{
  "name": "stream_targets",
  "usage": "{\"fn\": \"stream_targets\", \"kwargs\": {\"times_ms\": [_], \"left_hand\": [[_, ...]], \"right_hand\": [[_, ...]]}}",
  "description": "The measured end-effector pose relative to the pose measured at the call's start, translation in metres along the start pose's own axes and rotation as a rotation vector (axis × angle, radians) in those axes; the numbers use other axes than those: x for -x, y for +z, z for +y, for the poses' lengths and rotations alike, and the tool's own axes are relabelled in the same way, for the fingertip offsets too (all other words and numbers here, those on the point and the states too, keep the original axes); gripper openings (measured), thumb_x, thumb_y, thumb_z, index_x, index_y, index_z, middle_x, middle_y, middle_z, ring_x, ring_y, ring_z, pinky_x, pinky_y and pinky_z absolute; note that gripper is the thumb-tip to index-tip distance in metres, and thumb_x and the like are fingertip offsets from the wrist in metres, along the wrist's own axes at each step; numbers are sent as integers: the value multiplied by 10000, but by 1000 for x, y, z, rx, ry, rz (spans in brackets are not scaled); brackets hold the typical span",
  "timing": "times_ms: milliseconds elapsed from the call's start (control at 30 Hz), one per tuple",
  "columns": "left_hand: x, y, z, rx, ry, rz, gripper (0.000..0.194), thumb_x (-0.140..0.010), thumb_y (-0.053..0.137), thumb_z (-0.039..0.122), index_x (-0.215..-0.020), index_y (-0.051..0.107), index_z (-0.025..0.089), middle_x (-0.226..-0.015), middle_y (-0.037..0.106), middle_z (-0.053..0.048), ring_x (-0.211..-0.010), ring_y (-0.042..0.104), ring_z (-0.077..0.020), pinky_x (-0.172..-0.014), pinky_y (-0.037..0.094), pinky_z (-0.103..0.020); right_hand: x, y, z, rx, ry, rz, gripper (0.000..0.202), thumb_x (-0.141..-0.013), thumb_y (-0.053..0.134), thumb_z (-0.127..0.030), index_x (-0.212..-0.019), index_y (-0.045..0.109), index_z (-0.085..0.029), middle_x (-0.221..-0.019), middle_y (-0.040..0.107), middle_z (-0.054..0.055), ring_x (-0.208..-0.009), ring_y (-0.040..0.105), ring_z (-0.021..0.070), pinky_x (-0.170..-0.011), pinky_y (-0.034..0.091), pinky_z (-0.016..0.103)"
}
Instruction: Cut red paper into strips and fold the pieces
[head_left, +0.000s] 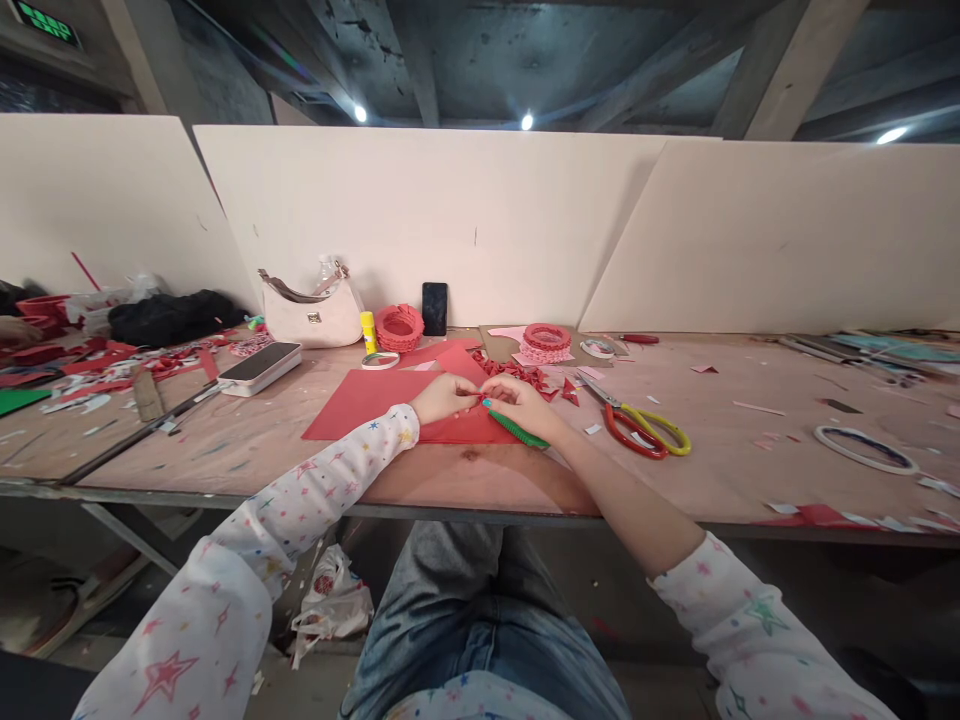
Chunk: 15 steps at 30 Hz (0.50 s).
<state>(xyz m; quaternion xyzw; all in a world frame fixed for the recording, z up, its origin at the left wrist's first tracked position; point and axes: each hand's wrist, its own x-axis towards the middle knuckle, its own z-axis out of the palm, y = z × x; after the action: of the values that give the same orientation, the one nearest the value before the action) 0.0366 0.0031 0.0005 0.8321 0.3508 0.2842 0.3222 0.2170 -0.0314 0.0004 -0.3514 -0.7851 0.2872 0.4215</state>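
Note:
My left hand [442, 398] and my right hand [520, 404] meet over a sheet of red paper [349, 408] on the table. Between their closed fingertips is a small red paper piece [481, 396], mostly covered by the fingers. A green zigzag strip [519, 430] shows beneath my right hand; whether that hand also grips it, I cannot tell. Just behind the hands lies a pile of small folded red paper pieces [517, 374]. Scissors [637, 425] with red and yellow handles rest to the right of my right hand.
Behind the sheet stand a red woven ring [399, 328], a yellow glue stick [368, 332], a black phone [434, 308] and a pink-and-red ring stack [546, 343]. At left are a white handbag [311, 312] and a white box-like device [260, 369]. A tape roll [866, 450] lies right.

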Motion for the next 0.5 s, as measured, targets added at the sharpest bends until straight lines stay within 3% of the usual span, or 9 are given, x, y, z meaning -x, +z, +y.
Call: {"fn": "stream_targets", "kwargs": {"times_ms": [100, 233, 500], "left_hand": [[0, 0, -1, 12, 0, 7, 213, -753, 487, 279, -681, 615, 125, -505, 511, 28, -435, 439, -64, -433, 336, -169], [-1, 0, 1, 85, -29, -6, 176, -724, 522, 229, -777, 641, 110, -573, 557, 16, -454, 462, -60, -443, 376, -162], [3, 0, 11, 172, -65, -67, 254, -722, 524, 227, -915, 645, 115, -792, 639, -45, -731, 574, -136, -520, 465, -175]], "right_hand": [[0, 0, 2, 13, -17, -10, 226, -719, 498, -180, -929, 581, -182, -941, 582, 50, -810, 531, 143, -741, 428, 291], [-2, -1, 5, 45, -22, 44, 121, -742, 506, -236, -822, 569, -172, -860, 579, 38, -788, 532, 147, -725, 424, 287], [-3, -3, 5, 7, 17, 130, 104, -720, 524, -269, -759, 539, -173, -782, 561, 19, -754, 527, 145, -693, 417, 274]]}}
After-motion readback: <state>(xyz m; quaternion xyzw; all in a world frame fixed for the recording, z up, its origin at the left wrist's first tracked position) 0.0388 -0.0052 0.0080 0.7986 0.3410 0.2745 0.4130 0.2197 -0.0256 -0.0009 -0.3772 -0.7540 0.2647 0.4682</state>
